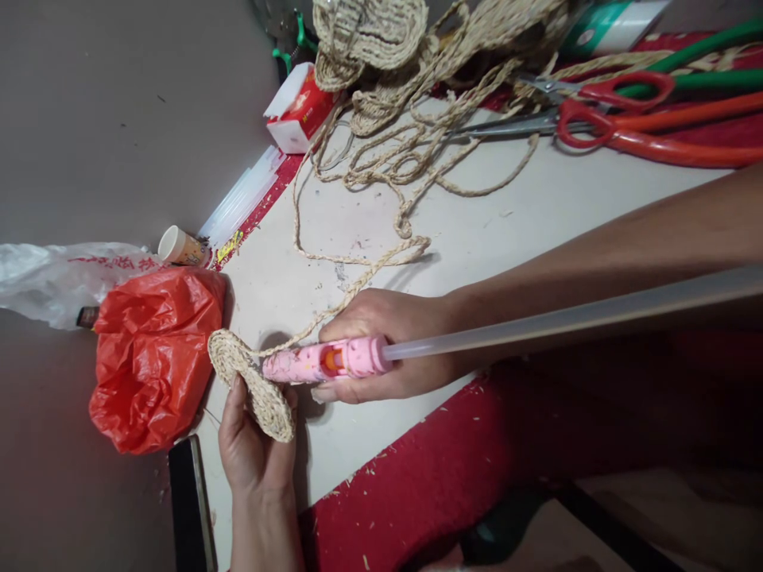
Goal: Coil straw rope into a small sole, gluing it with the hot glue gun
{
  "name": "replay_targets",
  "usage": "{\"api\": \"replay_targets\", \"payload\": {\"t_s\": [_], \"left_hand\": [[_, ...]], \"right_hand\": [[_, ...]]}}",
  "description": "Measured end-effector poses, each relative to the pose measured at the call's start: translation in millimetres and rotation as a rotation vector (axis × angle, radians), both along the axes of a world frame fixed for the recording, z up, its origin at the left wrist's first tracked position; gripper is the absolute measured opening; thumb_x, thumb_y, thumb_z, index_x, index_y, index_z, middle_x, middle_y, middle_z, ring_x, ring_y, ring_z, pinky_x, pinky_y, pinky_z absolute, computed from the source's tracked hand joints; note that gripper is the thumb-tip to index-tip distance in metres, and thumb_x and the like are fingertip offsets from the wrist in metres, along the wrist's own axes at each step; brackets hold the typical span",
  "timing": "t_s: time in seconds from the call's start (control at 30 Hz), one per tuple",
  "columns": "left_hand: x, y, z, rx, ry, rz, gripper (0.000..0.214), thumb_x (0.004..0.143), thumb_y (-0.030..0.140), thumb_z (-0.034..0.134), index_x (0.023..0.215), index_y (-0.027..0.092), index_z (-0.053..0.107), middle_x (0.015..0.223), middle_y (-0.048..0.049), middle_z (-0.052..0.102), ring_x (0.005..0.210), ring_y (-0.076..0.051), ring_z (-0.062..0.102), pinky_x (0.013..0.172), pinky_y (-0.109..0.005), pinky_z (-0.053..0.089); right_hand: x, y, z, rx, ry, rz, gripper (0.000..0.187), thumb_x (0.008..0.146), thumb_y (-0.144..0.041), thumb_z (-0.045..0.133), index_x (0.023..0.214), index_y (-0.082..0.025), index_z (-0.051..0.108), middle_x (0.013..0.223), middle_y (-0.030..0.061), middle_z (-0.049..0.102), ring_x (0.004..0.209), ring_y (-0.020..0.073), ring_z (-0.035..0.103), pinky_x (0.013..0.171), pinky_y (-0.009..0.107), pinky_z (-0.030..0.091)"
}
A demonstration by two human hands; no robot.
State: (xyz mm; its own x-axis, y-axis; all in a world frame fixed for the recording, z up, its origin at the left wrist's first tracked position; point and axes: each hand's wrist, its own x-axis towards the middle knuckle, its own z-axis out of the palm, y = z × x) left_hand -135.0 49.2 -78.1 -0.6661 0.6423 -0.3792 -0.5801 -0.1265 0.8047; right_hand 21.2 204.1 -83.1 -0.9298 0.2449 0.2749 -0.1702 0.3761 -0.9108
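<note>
My right hand (pixel 387 334) is closed around a pink glue gun (pixel 325 361) with a long clear glue stick (pixel 566 318) running out of its back. The gun's nozzle points at a small coiled disc of braided straw rope (pixel 250 389). My left hand (pixel 250 445) grips that disc from below, thumb on its face and fingers behind, and tilts it on edge. A loose tail of the braided rope (pixel 358 262) leads from the disc across the white table (pixel 536 214) to a tangled pile.
A red plastic bag (pixel 152 357), a clear bag (pixel 53 278) and a paper cup (pixel 179 246) lie left. Spare glue sticks (pixel 242 199), a red-white box (pixel 298 111), woven straw pieces (pixel 369 32) and red-handled scissors (pixel 596 115) sit at the back. A dark phone (pixel 191 500) lies near my left wrist.
</note>
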Motion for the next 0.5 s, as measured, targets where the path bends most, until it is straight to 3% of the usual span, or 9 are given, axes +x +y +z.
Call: {"api": "replay_targets", "payload": {"t_s": [0.33, 0.5], "left_hand": [[-2.4, -0.7, -1.0, -0.027, 0.002, 0.025, 0.024, 0.083, 0.021, 0.051, 0.099, 0.02, 0.069, 0.09, -0.0057, 0.073, 0.08, -0.018, 0.068, 0.07, -0.029, 0.053], [-1.7, 0.9, 0.5, -0.074, 0.026, 0.082, 0.021, 0.083, 0.023, 0.053, 0.098, 0.019, 0.067, 0.089, -0.0057, 0.072, 0.081, -0.019, 0.067, 0.072, -0.033, 0.054]], "right_hand": [[0.9, -0.1, 1.0, 0.006, 0.005, 0.022, 0.036, 0.075, -0.038, 0.058, 0.054, -0.016, 0.039, 0.048, -0.0049, 0.039, 0.04, 0.0042, 0.029, 0.041, 0.019, 0.025], [0.3, -1.2, -7.2, 0.073, 0.08, -0.005, 0.035, 0.076, -0.041, 0.058, 0.057, -0.016, 0.041, 0.05, -0.0044, 0.042, 0.043, 0.0048, 0.033, 0.044, 0.02, 0.027]]}}
